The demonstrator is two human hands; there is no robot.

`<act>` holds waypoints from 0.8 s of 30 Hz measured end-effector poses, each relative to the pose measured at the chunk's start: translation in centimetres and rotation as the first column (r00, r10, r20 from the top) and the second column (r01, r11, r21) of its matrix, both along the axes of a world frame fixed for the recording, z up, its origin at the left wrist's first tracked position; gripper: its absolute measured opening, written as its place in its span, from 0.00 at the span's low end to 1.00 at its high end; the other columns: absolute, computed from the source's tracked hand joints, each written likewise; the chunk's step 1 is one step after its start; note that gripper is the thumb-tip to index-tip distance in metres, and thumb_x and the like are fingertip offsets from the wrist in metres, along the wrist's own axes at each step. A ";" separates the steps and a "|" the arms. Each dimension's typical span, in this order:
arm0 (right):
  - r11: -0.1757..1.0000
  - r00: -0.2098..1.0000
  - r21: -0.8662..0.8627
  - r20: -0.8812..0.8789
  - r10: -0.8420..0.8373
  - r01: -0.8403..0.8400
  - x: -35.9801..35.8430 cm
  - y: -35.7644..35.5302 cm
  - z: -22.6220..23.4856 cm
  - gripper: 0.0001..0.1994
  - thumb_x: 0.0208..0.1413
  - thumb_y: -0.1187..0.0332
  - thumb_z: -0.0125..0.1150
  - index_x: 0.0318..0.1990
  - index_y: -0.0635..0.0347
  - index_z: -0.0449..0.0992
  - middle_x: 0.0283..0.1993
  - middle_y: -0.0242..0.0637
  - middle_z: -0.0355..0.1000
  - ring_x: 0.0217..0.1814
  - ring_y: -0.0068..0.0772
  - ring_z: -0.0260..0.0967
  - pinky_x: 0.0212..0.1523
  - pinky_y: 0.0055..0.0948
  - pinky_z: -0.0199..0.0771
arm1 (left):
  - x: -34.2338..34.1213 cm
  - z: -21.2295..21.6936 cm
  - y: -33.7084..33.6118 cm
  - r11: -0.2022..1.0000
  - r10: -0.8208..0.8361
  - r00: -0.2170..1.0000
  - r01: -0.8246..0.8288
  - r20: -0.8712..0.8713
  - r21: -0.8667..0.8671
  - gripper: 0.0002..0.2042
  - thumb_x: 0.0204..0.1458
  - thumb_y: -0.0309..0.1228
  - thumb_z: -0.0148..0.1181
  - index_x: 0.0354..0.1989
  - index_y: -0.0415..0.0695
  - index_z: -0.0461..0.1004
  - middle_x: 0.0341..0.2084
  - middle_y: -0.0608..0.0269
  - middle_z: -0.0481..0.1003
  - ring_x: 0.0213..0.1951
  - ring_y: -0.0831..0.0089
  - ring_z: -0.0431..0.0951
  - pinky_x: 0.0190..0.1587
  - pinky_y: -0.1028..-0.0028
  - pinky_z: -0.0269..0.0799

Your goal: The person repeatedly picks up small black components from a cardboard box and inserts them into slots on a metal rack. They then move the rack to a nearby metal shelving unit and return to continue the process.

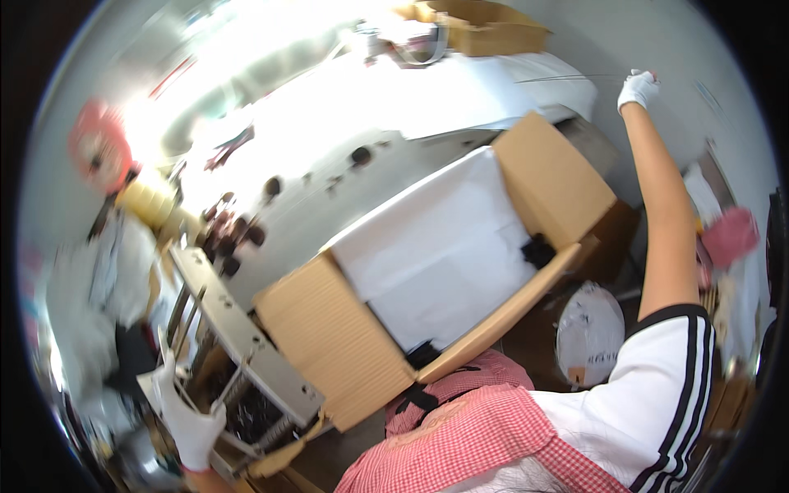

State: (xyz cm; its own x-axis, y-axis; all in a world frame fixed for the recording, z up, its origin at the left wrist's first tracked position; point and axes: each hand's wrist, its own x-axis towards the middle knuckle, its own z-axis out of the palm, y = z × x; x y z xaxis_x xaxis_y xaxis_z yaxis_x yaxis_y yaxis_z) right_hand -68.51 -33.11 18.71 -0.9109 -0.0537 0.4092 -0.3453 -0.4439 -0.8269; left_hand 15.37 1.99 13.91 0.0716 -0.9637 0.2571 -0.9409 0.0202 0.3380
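A thin pale thread [567, 78] is gripped and drawn taut at one o'clock by the white-gloved right hand [638, 89]. The gloved left hand [191, 427], at seven o'clock, is spread open beside a grey metal frame [246, 337]. Below lies an open brown cardboard box [345, 345] lined with white sheet material. Pulling is judged underway; steady tension seems needed next.

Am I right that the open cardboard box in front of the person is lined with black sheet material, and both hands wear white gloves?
Not quite. The head view shows the open cardboard box lined with white sheet material, not black; only small black pieces sit at its edges. The left hand and the raised right hand do both wear white gloves.
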 end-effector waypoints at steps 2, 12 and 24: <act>0.954 0.941 0.107 -0.224 -0.252 0.281 -5.2 4.1 -1.6 0.15 0.63 0.60 0.44 0.38 0.64 0.69 0.29 0.41 0.75 0.32 0.39 0.72 0.41 0.38 0.71 | -3.1 0.4 -2.3 0.980 -0.162 0.985 0.167 0.056 -0.112 0.43 0.28 0.26 0.65 0.63 0.35 0.62 0.49 0.47 0.67 0.53 0.50 0.67 0.60 0.60 0.61; 0.396 0.914 0.863 0.163 0.370 -0.314 -3.6 7.2 -17.8 0.38 0.62 0.43 0.57 0.71 0.56 0.55 0.69 0.50 0.60 0.56 0.44 0.72 0.56 0.41 0.73 | -20.1 -0.5 -13.1 0.873 -0.488 0.860 0.477 0.151 0.104 0.46 0.24 0.30 0.69 0.63 0.41 0.63 0.47 0.48 0.64 0.52 0.48 0.65 0.56 0.55 0.61; 0.569 0.234 0.741 -0.660 0.714 0.357 28.0 40.7 -8.9 0.32 0.37 0.51 0.73 0.55 0.48 0.77 0.52 0.46 0.68 0.62 0.44 0.61 0.60 0.41 0.60 | -40.8 -3.7 -8.2 0.220 -0.934 0.240 0.970 0.264 -0.105 0.55 0.27 0.29 0.68 0.70 0.31 0.45 0.49 0.44 0.66 0.51 0.46 0.67 0.60 0.54 0.58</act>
State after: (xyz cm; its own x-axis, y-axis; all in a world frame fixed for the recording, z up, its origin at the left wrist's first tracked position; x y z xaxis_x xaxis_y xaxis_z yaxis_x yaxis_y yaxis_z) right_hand -40.51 7.59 9.85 0.1381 -0.8480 0.5116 -0.9870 -0.1607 -0.0001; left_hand -25.43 -6.17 10.19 -0.9071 -0.2065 0.3668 -0.1930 0.9784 0.0736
